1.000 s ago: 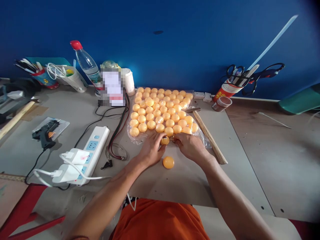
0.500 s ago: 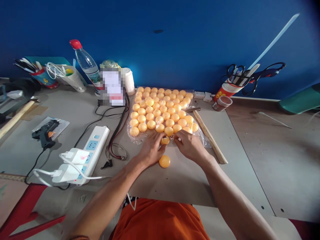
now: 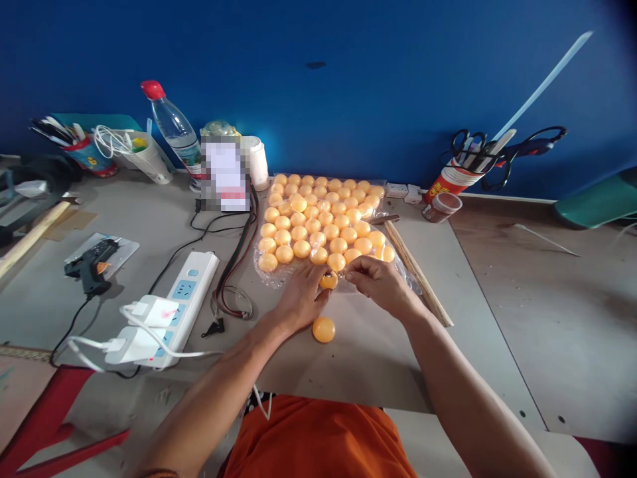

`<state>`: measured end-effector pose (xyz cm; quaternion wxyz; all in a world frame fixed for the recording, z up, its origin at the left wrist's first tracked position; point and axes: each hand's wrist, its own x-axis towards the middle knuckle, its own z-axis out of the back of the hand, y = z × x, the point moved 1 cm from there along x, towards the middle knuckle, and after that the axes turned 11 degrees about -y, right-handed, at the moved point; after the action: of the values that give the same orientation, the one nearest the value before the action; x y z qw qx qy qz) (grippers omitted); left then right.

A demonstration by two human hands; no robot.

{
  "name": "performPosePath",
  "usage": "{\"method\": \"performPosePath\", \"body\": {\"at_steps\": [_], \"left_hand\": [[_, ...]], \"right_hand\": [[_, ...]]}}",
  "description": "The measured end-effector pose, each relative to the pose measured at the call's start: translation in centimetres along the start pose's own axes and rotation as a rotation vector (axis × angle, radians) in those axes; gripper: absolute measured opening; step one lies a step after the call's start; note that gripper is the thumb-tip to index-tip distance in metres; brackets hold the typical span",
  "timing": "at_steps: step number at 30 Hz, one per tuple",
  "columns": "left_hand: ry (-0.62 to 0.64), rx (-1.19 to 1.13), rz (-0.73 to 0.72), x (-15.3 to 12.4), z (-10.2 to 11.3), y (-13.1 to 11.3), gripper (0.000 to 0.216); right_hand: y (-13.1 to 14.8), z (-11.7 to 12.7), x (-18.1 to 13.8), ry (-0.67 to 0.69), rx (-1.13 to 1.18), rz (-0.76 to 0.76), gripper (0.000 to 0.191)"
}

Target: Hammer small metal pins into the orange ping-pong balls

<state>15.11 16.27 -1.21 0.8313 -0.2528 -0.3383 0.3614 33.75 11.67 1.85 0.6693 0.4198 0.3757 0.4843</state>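
Orange table tennis balls [image 3: 314, 226] lie in rows in a clear plastic bag [image 3: 271, 275] on the grey table. At the bag's near edge my left hand [image 3: 302, 292] is closed round one orange ball [image 3: 328, 281], fingers and thumb on its left side. Just right of that ball, my right hand [image 3: 374, 282] is in a pinch beside the plastic. Whatever its fingertips hold is too small or hidden to make out. A loose orange ball [image 3: 324, 330] rests on the table nearer to me, touched by neither hand.
A hammer [image 3: 418, 272] lies right of the bag. To the left are a white power strip [image 3: 186, 302], cables and a black glue gun [image 3: 94, 265]. A water bottle [image 3: 174, 126], a white cup [image 3: 149, 159] and a red tool cup [image 3: 450, 176] stand by the blue wall.
The loose ball has rolled slightly toward me and to the left. My right hand has shifted a little and its fingers have straightened somewhat. The left hand stays put on its ball.
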Motion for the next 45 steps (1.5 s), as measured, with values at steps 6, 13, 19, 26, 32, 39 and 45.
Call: {"method": "performPosePath", "body": {"at_steps": [6,13,19,26,32,39,45], "left_hand": [[-0.009,-0.007,-0.026,0.0,0.0,0.0,0.032],[-0.007,-0.009,0.037,-0.1,0.1,-0.1,0.031],[0.003,-0.054,0.103,-0.3,0.2,-0.3,0.030],[-0.019,-0.056,0.050,-0.4,-0.1,0.0,0.031],[-0.017,-0.064,0.041,-0.5,-0.1,0.1,0.033],[-0.033,-0.128,0.003,-0.5,-0.3,0.2,0.031],[-0.051,-0.131,-0.007,-0.6,-0.4,0.2,0.032]], "right_hand": [[0.1,0.0,0.2,-0.028,0.333,-0.154,0.022],[0.6,-0.2,0.0,0.099,0.437,-0.215,0.024],[0.5,-0.9,-0.1,0.080,0.472,-0.276,0.029],[0.4,-1.2,-0.2,0.050,0.445,-0.252,0.025],[0.2,-1.8,-0.3,0.060,0.402,-0.235,0.021],[0.4,-2.7,-0.3,0.065,0.400,-0.217,0.023],[0.0,-2.8,-0.3,0.046,0.476,-0.284,0.023]]}}
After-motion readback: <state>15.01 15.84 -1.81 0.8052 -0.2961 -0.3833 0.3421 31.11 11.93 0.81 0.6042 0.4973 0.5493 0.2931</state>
